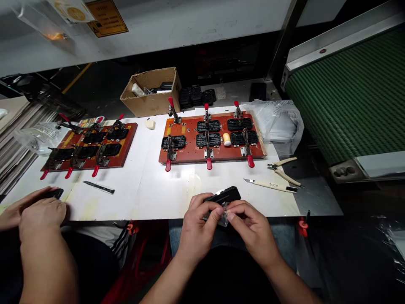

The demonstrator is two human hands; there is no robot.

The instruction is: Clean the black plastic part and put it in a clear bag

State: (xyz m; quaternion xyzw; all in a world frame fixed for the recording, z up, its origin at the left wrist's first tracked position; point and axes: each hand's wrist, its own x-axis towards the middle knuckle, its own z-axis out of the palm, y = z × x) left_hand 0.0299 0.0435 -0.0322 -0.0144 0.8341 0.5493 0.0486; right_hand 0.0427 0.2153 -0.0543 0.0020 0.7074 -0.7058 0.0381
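My left hand point(199, 221) grips a small black plastic part point(225, 196) at the near edge of the white table point(148, 185). My right hand point(249, 223) pinches a scrap of clear film point(225, 214) against the underside of that part, fingers closed. Both hands meet just past the table's front edge. Beyond them lies a red-brown clamp jig point(211, 137) with red-handled toggle clamps, holding several black parts and a small cream cylinder point(227, 139).
A craft knife point(270, 184) and cutters point(284, 169) lie right of my hands. A second jig point(90, 145) and a blade point(98, 187) sit at left, where a co-worker's hands point(38, 211) hold a black part. Cardboard box point(152, 90), plastic bag point(278, 118), green conveyor point(348, 88).
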